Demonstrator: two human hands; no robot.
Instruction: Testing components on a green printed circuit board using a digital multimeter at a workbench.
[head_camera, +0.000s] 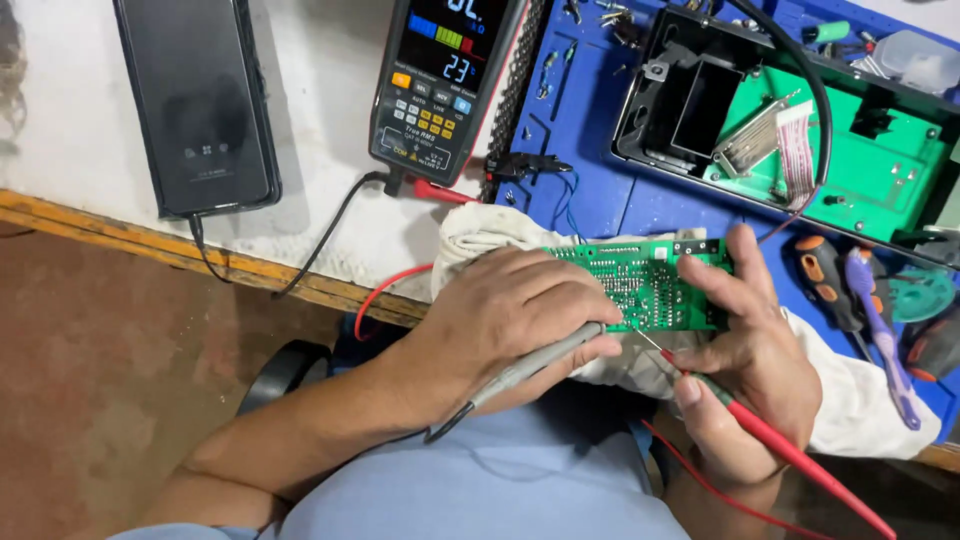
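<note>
White worktop (90, 110) at far left, edged by a yellowed wooden strip, brown floor below; blue work mat (590, 190) covering the right side.

Green circuit board (645, 283) at centre, resting on a white cloth (860, 390) at the near edge of the mat. Left hand (500, 320) lying over the board's left end, fingers closed around a grey probe (530, 365), tip on the board. Right hand (745, 370) against the board's right end, thumb and fingers pinched on a red probe (790, 450), its needle tip angled onto the board's near edge. Hands apart, the board between them.

Two leads: one black, one red, running from the probes toward a digital multimeter (440, 80), screen lit, at far centre. One black phone (195, 100) face down at far left, cable plugged into its near end.

Far right, one open black casing (640, 120) on the mat, holding a green plate (870, 170), a silvery finned part and a white ribbon cable (797, 150); a black cable arcing across it. Right of the cloth, two screwdrivers: one orange and black (825, 280), one purple (880, 330). Small loose parts scattered along the mat's far edge, too small to name. Light blue shirt filling the near foreground.
</note>
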